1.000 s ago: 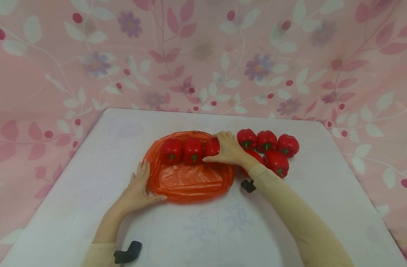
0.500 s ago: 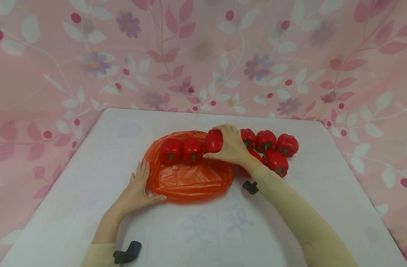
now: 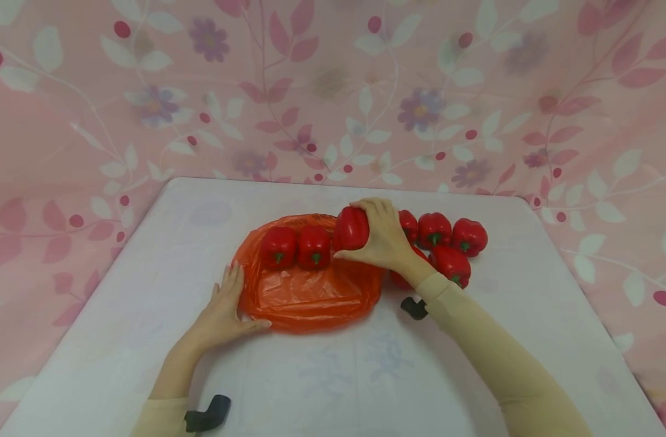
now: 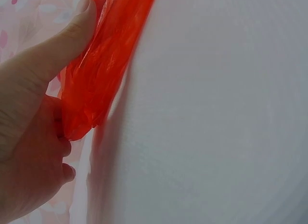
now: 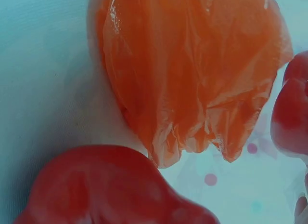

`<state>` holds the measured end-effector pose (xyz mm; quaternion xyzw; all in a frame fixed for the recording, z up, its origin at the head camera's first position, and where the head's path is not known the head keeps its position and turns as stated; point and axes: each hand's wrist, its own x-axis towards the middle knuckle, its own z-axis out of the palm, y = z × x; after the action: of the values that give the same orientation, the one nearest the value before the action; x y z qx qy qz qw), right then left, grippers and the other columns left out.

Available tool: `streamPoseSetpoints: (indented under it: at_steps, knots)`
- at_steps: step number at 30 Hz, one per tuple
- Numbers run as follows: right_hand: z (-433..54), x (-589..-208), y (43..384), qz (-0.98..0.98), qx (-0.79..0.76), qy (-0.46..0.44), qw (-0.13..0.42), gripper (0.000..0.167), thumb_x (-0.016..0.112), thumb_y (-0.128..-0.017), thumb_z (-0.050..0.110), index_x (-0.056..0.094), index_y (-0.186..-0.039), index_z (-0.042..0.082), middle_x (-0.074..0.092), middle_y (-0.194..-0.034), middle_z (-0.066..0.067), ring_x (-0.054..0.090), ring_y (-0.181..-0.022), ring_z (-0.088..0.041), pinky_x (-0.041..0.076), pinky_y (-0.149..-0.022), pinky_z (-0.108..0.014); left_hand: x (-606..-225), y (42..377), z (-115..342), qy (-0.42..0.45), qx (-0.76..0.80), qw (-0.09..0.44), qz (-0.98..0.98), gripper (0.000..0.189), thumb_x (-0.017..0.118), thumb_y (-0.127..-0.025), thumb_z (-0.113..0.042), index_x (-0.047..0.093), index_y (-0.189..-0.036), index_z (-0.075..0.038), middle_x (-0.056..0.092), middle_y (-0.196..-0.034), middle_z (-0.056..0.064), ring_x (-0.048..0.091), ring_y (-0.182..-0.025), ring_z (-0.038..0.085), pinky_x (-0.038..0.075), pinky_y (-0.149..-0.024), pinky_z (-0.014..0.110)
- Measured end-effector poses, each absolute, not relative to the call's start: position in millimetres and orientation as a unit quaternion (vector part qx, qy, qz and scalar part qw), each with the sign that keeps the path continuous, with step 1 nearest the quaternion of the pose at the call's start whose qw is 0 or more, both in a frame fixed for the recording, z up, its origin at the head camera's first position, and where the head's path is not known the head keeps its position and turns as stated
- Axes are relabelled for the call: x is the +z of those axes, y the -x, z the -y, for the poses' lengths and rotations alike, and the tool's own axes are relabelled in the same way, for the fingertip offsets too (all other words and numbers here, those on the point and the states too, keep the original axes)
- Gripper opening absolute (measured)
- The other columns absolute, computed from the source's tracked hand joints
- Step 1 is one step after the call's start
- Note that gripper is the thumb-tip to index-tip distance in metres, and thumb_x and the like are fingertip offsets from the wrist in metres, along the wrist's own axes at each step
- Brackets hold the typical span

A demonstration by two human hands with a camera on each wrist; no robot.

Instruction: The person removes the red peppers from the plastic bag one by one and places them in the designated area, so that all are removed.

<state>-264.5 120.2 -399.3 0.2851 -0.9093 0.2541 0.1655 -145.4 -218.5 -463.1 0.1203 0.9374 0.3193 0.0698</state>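
Your right hand (image 3: 384, 238) lifts its gripped pepper (image 3: 351, 229); two peppers (image 3: 313, 246) remain in the bag (image 3: 311, 325), unclenched left hand (image 3: 222, 312) touching its left.

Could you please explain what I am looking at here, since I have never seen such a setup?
Of course. There is no machine: these are a person's bare left hand and right hand. The wide view comes from a camera on the head; the two close-ups come from cameras on each wrist. On the white table lies an orange plastic bag, with two red peppers within its rim. More peppers lie to the right, some partly hidden. The left hand touches the bag's left side; the right holds one pepper.
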Motion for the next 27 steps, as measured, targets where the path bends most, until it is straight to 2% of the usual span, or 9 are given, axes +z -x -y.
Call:
streamPoseSetpoints:
  at_steps: [27]
  knots:
    - [-168,-385,250,0.888,0.272,-0.294,0.226,0.094,0.087,-0.059,0.051,0.044,-0.132,0.008,0.047,-0.130,-0.010,0.038,-0.119,-0.029,0.036,-0.094,-0.052,-462,147,217,-0.121,0.319,0.071,-0.937,0.123,0.078,-0.073,-0.054,0.004,-0.151,0.007,-0.005,-0.158,0.023,-0.011,-0.144,0.038,-0.003,-0.112,0.061]
